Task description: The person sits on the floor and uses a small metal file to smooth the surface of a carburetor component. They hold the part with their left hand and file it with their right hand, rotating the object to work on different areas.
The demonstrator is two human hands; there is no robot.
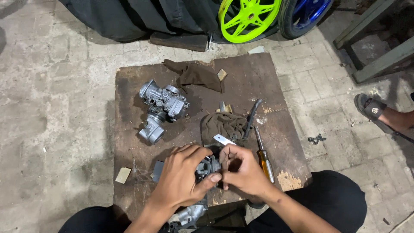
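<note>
**Carburetor part gripped in both hands over a wooden board**

Carburetor part (208, 166), dark grey metal, sits between the two hands at the near edge of the wooden worktop (133, 129), a stained brown board lying on the paved floor (56, 108). The left hand (183, 177) wraps around its left side with fingers curled over the top and the thumb pressed across the front. The right hand (243, 170) closes on its right side, fingertips pinched against the part close to the left thumb.

A second, silver carburetor (161, 108) lies well apart at the far left of the board. A crumpled brown rag (224, 125) lies just beyond the hands, with a small white strip (223, 139) at its near edge. Another brown rag (196, 74) lies at the far edge. A screwdriver with an orange handle (264, 159) rests just right of the right hand. A neon green wheel (246, 18) and a blue wheel (304, 15) stand beyond the board. Another person's sandalled foot (379, 112) shows at the right.
</note>
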